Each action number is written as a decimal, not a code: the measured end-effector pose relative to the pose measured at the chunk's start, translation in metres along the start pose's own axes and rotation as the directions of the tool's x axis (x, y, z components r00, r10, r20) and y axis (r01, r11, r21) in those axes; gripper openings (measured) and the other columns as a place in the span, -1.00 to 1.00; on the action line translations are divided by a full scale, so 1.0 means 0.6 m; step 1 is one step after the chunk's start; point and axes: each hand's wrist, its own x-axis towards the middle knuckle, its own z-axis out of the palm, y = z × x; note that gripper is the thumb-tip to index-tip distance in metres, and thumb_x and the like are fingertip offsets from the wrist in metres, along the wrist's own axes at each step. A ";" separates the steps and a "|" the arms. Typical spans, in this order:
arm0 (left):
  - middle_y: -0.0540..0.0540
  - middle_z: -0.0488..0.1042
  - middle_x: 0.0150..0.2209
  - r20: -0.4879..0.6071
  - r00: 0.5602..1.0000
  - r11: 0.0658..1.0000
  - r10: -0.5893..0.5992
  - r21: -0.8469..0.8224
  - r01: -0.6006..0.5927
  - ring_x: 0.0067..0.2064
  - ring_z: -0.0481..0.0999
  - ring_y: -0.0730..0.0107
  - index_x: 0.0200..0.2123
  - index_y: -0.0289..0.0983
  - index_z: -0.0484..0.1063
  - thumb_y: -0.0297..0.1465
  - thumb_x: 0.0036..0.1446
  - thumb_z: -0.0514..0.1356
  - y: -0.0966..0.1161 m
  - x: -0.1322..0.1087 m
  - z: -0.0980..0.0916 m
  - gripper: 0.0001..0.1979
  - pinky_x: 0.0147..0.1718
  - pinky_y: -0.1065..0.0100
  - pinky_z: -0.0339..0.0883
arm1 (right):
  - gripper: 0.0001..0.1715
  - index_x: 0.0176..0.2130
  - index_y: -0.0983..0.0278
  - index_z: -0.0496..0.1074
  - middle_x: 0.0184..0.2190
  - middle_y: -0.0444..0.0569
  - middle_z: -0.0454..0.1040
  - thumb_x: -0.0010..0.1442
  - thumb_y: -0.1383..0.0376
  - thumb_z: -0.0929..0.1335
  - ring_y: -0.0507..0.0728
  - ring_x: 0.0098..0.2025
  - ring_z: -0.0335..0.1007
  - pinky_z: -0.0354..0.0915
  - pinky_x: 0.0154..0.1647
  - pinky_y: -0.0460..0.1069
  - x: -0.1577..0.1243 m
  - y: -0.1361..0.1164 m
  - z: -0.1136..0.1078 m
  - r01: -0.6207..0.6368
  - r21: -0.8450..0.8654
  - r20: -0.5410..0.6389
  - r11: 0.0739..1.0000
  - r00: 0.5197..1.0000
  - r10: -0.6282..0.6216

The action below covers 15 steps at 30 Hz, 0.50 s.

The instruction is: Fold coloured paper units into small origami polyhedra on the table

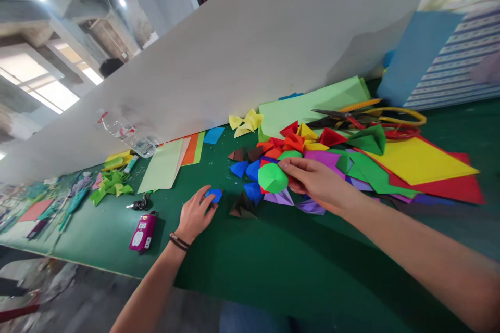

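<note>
My right hand [308, 177] pinches a bright green folded paper piece [272, 178] by its right edge, above a pile of folded paper. Low over the green tabletop, my left hand [198, 212] curls its fingers around a small blue folded paper piece [214, 196]. Between the hands lie more blue folded pieces [239, 168] and a dark brown folded piece [242, 205]. Red folded pieces [294, 140] and purple folded pieces [279, 197] surround the green one.
Scissors [347, 118] rest on the pile's far side, near yellow paper sheets [422, 158]. A pink-purple case [142, 231] and keys [140, 202] lie left of my left hand. Behind them a clear plastic bottle [133, 138] leans at the white partition [250, 47]. A striped bag [449, 62] stands far right.
</note>
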 end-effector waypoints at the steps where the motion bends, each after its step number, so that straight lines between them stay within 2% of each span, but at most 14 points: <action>1: -0.21 0.33 0.19 0.014 1.000 1.000 0.010 -0.001 -0.010 -0.04 0.50 0.13 -0.06 -0.13 0.45 -0.23 0.15 0.19 0.001 -0.005 -0.004 -0.71 -0.06 0.14 0.39 | -0.43 -0.53 0.23 0.24 -0.68 -0.26 0.06 -0.07 -0.16 0.44 -0.07 -0.64 -0.07 -0.15 -0.62 -0.07 -0.001 0.000 0.000 -0.006 0.003 -0.001 1.000 1.000 0.006; 3: -0.23 0.26 0.23 0.031 0.999 0.999 0.016 -0.043 -0.014 -0.03 0.48 0.11 -0.02 -0.14 0.41 -0.13 0.04 0.27 0.002 -0.013 -0.010 -0.57 -0.05 0.14 0.39 | -0.43 -0.52 0.23 0.24 -0.69 -0.27 0.06 -0.08 -0.16 0.44 -0.07 -0.64 -0.07 -0.15 -0.62 -0.07 -0.003 0.000 0.002 -0.019 0.004 -0.005 1.000 1.000 0.019; 5: -0.24 0.26 0.21 0.035 0.999 0.993 -0.025 -0.111 0.028 -0.12 0.50 0.19 0.01 -0.16 0.36 -0.10 -0.02 0.31 0.005 -0.016 -0.010 -0.46 -0.12 0.17 0.41 | -0.44 -0.51 0.23 0.24 -0.70 -0.28 0.05 -0.08 -0.15 0.44 -0.08 -0.65 -0.09 -0.17 -0.62 -0.08 -0.006 -0.002 0.008 -0.034 -0.004 -0.002 0.999 0.999 0.034; 7: -0.24 0.35 0.11 0.039 0.994 0.981 -0.103 -0.160 0.108 -0.27 0.48 0.30 0.07 -0.18 0.29 -0.11 0.00 0.29 0.006 -0.012 -0.004 -0.41 -0.23 0.21 0.41 | -0.44 -0.51 0.23 0.24 -0.71 -0.29 0.02 -0.08 -0.16 0.43 -0.09 -0.66 -0.13 -0.20 -0.63 -0.08 -0.008 -0.005 0.019 -0.053 -0.023 0.004 0.998 0.999 0.053; 9: -0.18 0.44 -0.06 0.055 0.986 0.970 -0.160 -0.176 0.168 -0.32 0.45 0.31 0.12 -0.21 0.25 -0.15 0.02 0.28 0.004 -0.003 0.005 -0.39 -0.27 0.23 0.39 | -0.45 -0.51 0.23 0.25 -0.71 -0.30 0.00 -0.08 -0.15 0.43 -0.10 -0.67 -0.17 -0.24 -0.64 -0.09 -0.004 -0.010 0.037 -0.072 -0.056 -0.004 0.996 0.997 0.072; 11: -0.17 0.45 -0.07 0.058 0.985 0.964 -0.164 -0.204 0.172 -0.26 0.46 0.28 0.12 -0.22 0.26 -0.23 0.01 0.27 -0.004 0.012 0.010 -0.41 -0.21 0.23 0.38 | -0.49 -0.49 0.23 0.28 -0.70 -0.30 0.02 -0.06 -0.12 0.43 -0.10 -0.68 -0.16 -0.26 -0.65 -0.09 0.008 -0.016 0.064 -0.088 -0.105 -0.006 0.991 0.996 0.088; 13: -0.19 0.42 0.00 0.072 0.987 0.957 -0.145 -0.245 0.158 -0.17 0.47 0.22 0.11 -0.22 0.29 -0.30 -0.03 0.29 -0.018 0.029 0.010 -0.41 -0.14 0.20 0.37 | -0.55 -0.47 0.24 0.30 -0.69 -0.28 0.07 0.02 -0.06 0.41 -0.10 -0.69 -0.11 -0.22 -0.66 -0.10 0.031 -0.020 0.097 -0.104 -0.184 0.048 0.977 0.992 0.114; 15: -0.22 0.39 0.07 0.124 0.987 0.940 -0.100 -0.315 0.134 -0.03 0.44 0.12 0.11 -0.24 0.31 -0.37 -0.08 0.29 -0.039 0.045 0.003 -0.39 -0.07 0.17 0.35 | -0.60 -0.46 0.24 0.29 -0.68 -0.28 0.08 0.13 0.00 0.37 -0.10 -0.69 -0.08 -0.17 -0.67 -0.11 0.064 -0.017 0.129 -0.151 -0.322 0.043 0.935 0.984 0.173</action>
